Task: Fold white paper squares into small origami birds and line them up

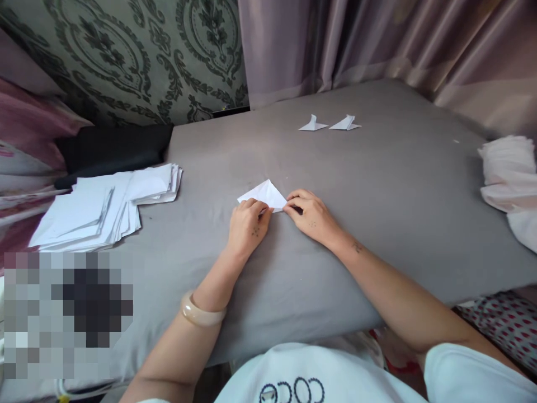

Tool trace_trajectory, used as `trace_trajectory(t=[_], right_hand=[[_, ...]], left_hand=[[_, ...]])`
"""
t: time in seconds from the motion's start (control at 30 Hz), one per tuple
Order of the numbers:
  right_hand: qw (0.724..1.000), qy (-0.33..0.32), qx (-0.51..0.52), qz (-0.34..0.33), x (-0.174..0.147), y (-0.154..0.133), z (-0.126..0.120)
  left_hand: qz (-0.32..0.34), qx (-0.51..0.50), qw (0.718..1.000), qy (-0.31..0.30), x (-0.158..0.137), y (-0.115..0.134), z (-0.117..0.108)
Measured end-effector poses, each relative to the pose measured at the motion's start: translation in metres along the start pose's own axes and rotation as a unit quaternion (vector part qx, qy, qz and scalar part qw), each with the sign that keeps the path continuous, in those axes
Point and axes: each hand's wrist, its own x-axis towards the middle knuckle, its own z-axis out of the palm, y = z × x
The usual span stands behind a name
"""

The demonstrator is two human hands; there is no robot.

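The left hand (249, 221) pinches the lower edge of a flat, creased white paper triangle (266, 193), the right hand (310, 215) its right corner, on matte grey cloth (335, 168). Beyond sit pointed folded-paper figures (312, 125); leftward, ragged stacked sheets (71, 215).

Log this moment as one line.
left hand: holding folded white paper, near edge | right hand: pinching its right corner | far side: two folded paper shapes | left: paper stack

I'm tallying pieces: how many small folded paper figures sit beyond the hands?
2: the left figure and right figure, side by side on the far part of the grey cloth.
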Motion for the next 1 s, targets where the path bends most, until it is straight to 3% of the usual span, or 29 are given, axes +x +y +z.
trace_trajectory(t=[0.2,0.77,1.0], right_hand=[[0.999,0.007,-0.001,0.034,0.000,-0.002,0.001],[0.996,-0.004,-0.069,0.047,0.002,-0.005,0.003],[0.997,-0.035,-0.021,0.061,0.004,0.004,-0.006]], left_hand=[[-0.057,-0.023,0.998,-0.006,0.004,0.002,0.000],[-0.079,0.030,0.996,-0.040,0.010,0.005,0.001],[-0.078,0.038,0.995,-0.052,0.011,0.004,0.000]])
